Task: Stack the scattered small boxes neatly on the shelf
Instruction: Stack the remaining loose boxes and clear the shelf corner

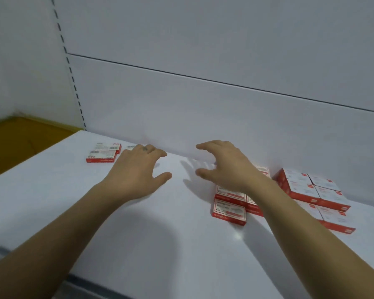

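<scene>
Hovering left hand (138, 169): is spreading its fingers wide and slightly bent, holding nothing, over the white shelf (160, 229) close to the back edge.
Right hand (225, 167): is mirroring it just beside, palm down, fingers splayed and loosely curved, holding nothing; thumb tips of the two hands are staying apart.
Hidden box (129, 147): is peeking out behind the left hand's knuckles, mostly covered, against the rear of the shelf.
Left pair of boxes (104, 153): two small red-and-white boxes are lying flat, touching one another, just left of the left hand.
Loose boxes (229, 210): several are lying flat in a ragged cluster under the right wrist and forearm, some overlapping, partly covered by the arm.
Stacked block (311, 186): red-and-white boxes are sitting packed side by side in layers, right of the loose boxes, near the back panel (203, 104).
Slotted upright (73, 80): is running up the left end of the back panel.
Yellow-brown surface (20, 143): is showing beyond the shelf's left end, blurred.
</scene>
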